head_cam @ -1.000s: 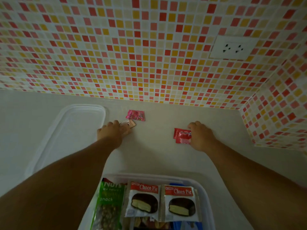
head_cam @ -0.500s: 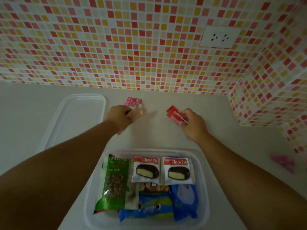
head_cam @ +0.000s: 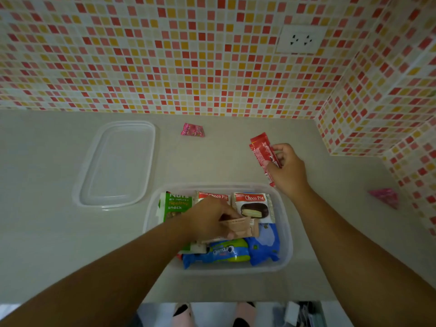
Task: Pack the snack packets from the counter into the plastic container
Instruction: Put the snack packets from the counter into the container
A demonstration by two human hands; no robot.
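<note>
Snack packets on the move: my left hand [head_cam: 207,223] has carried its pinched tan packet [head_cam: 236,226] over the plastic container [head_cam: 286,232], my right hand [head_cam: 286,171] has lifted clutched red packets [head_cam: 260,149] off the counter [head_cam: 59,232], leaving two pink ones.

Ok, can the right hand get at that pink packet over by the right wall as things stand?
Probably not yet. The right hand is already closed around the red packets, so it has no free grip. The counter between it and the pink packet looks bare, so the path itself seems open.
</note>
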